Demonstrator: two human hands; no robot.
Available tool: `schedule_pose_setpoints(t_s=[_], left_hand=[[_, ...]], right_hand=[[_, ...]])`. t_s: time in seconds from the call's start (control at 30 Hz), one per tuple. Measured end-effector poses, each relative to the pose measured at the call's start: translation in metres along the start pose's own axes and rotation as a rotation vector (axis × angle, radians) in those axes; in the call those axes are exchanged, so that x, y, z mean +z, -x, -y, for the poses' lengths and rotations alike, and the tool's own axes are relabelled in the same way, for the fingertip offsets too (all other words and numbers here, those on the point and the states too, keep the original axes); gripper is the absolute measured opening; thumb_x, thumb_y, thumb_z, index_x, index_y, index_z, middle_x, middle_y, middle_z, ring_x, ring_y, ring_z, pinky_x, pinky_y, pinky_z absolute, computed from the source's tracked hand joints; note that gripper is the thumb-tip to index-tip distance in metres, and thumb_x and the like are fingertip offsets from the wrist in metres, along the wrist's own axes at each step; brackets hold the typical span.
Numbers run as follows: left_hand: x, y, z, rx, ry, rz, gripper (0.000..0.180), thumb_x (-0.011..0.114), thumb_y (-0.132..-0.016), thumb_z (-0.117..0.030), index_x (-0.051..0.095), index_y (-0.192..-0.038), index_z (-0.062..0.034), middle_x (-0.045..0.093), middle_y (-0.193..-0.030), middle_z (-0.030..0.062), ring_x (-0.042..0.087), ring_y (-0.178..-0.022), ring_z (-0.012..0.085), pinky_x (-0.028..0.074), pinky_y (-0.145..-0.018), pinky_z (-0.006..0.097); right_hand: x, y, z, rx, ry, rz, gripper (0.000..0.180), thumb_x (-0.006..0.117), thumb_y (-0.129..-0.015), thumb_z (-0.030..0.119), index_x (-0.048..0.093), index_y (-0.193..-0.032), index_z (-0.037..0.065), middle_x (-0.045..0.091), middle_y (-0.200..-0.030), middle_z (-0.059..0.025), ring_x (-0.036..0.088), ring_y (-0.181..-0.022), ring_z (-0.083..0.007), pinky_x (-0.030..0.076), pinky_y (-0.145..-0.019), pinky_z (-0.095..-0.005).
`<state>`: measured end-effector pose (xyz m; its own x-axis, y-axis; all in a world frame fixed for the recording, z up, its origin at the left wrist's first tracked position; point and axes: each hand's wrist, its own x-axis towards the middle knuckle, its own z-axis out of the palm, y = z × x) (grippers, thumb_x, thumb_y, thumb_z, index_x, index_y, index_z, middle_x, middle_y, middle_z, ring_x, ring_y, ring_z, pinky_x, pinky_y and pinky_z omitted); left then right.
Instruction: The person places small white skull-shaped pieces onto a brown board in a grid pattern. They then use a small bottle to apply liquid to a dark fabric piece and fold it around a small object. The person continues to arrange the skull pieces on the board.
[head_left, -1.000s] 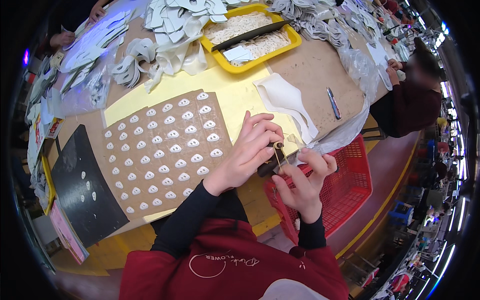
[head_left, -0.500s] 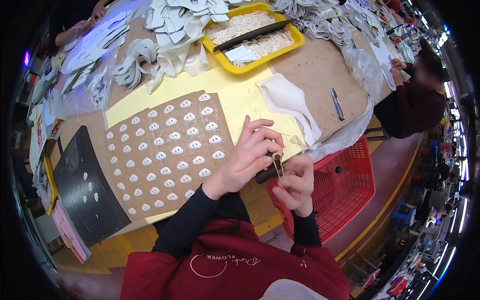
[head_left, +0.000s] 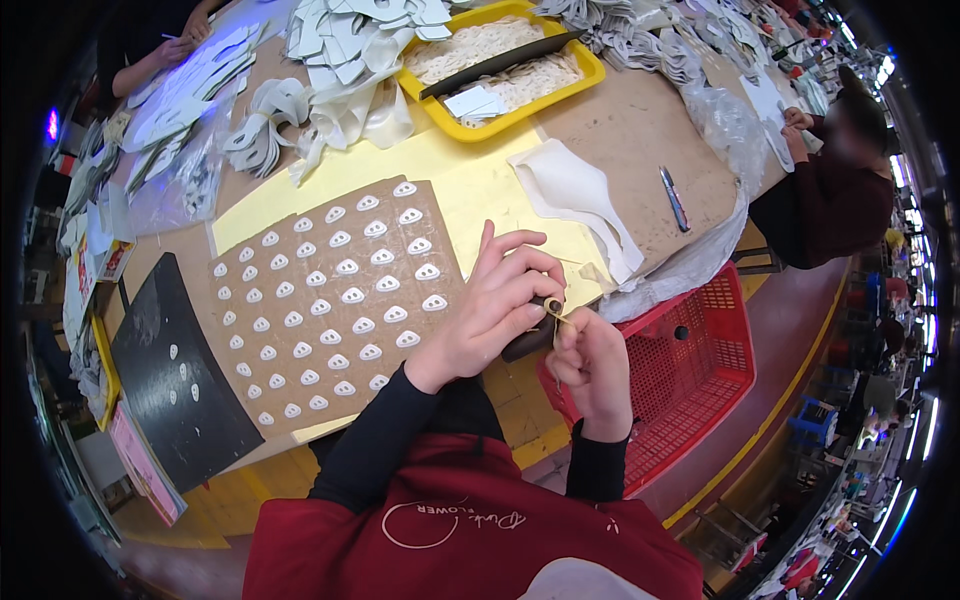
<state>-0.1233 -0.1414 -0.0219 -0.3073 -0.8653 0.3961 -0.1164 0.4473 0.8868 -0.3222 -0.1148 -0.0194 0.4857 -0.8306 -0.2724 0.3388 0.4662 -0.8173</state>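
Note:
My left hand (head_left: 492, 312) is closed around a dark, rod-like piece (head_left: 524, 344) above the table's front edge. Its far end sticks out by my thumb and fingertips. At that end is a thin yellowish band (head_left: 563, 318), curled in a small loop; it may be a rubber band. My right hand (head_left: 598, 368) pinches this band between thumb and fingers, close against the left fingertips. To the left of both hands lies a brown board (head_left: 330, 230) bearing rows of small white rounded-triangle pieces (head_left: 352, 296), each with two dark holes.
A black board (head_left: 190, 370) with several white pieces lies at left. A yellow tray (head_left: 490, 125) of pale pieces stands behind, with a dark bar across it. White fabric (head_left: 575, 195), a pen (head_left: 674, 200) and a red basket (head_left: 690, 390) are at right. Other people work nearby.
My right hand has come up and turned, its fingers closing in near the dark piece's end. The yellowish band, stretched downward before, now makes a small loop there. My left hand keeps its hold.

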Motion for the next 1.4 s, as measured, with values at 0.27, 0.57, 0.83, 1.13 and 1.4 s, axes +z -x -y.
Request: schedule_pose_setpoints(t_s=[0.27, 0.57, 0.83, 1.13, 1.4], left_hand=[[0.0, -0.004, -0.009, -0.008, -0.036, 0.107, 0.02, 0.052, -0.093, -0.02, 0.06, -0.107, -0.0087, 0.054, -0.12, 0.0037, 0.039, -0.132, 0.0321, 0.004, -0.115, 0.062], [0.009, -0.011, -0.009, 0.006, -0.052, 0.086, 0.021, 0.048, -0.095, -0.017, 0.056, -0.113, -0.0092, 0.053, -0.121, 0.0051, 0.039, -0.133, 0.0303, 0.006, -0.115, 0.063], [-0.004, 0.003, 0.0, -0.04, 0.053, 0.048, 0.016, 0.048, -0.096, -0.021, 0.057, -0.106, -0.0113, 0.055, -0.118, 0.0029, 0.038, -0.132, 0.0303, 0.001, -0.116, 0.062], [0.005, -0.001, -0.008, 0.034, -0.064, 0.018, 0.015, 0.055, -0.091, -0.013, 0.062, -0.102, -0.0081, 0.057, -0.115, 0.0041, 0.047, -0.126, 0.0283, 0.005, -0.117, 0.06], [0.019, -0.007, -0.019, 0.046, -0.218, -0.062, 0.016, 0.058, -0.09, -0.015, 0.064, -0.103, -0.0078, 0.059, -0.115, 0.003, 0.051, -0.121, 0.0247, 0.01, -0.114, 0.065]], right_hand=[[-0.005, -0.009, 0.057, 0.173, -0.574, 0.255, 0.082, 0.02, -0.101, 0.062, 0.043, -0.136, -0.008, 0.052, -0.079, -0.0019, 0.022, -0.042, -0.0043, 0.021, -0.044, -0.0197], [0.073, -0.002, 0.103, -0.269, 1.519, 0.066, 0.035, 0.071, -0.085, 0.037, 0.056, -0.091, 0.006, 0.059, -0.07, -0.0079, 0.057, -0.051, -0.0238, 0.041, -0.046, -0.0306], [0.033, -0.003, 0.046, -0.344, 1.225, -0.015, 0.034, 0.062, -0.093, 0.035, 0.052, -0.081, 0.006, 0.048, -0.061, -0.0023, 0.048, -0.046, -0.0162, 0.04, -0.049, -0.0288], [0.001, -0.027, 0.082, 0.511, -0.708, 0.018, 0.071, 0.031, -0.102, 0.055, 0.058, -0.107, -0.011, 0.046, -0.067, 0.0003, 0.026, -0.043, -0.0073, 0.025, -0.046, -0.0241], [0.039, -0.032, 0.133, 0.35, 0.682, 0.074, 0.052, 0.047, -0.101, 0.045, 0.068, -0.094, -0.002, 0.05, -0.061, 0.0024, 0.034, -0.046, -0.002, 0.027, -0.043, -0.0192]])
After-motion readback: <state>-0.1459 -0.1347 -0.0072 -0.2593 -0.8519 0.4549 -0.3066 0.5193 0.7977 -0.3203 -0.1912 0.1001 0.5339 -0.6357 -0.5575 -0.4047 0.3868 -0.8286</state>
